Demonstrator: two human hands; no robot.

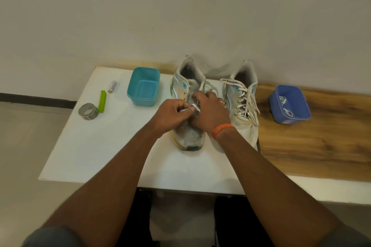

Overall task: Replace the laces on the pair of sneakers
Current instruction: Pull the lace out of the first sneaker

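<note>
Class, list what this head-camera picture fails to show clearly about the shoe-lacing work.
- Head view: the left sneaker's middle eyelets are hidden by the left hand and right hand.
- Head view: the lace end is too small to tell which eyelet it enters.
- Head view: the blue tub's near wall hides part of its white contents.
- Head view: print on the battery is too small to read.
</note>
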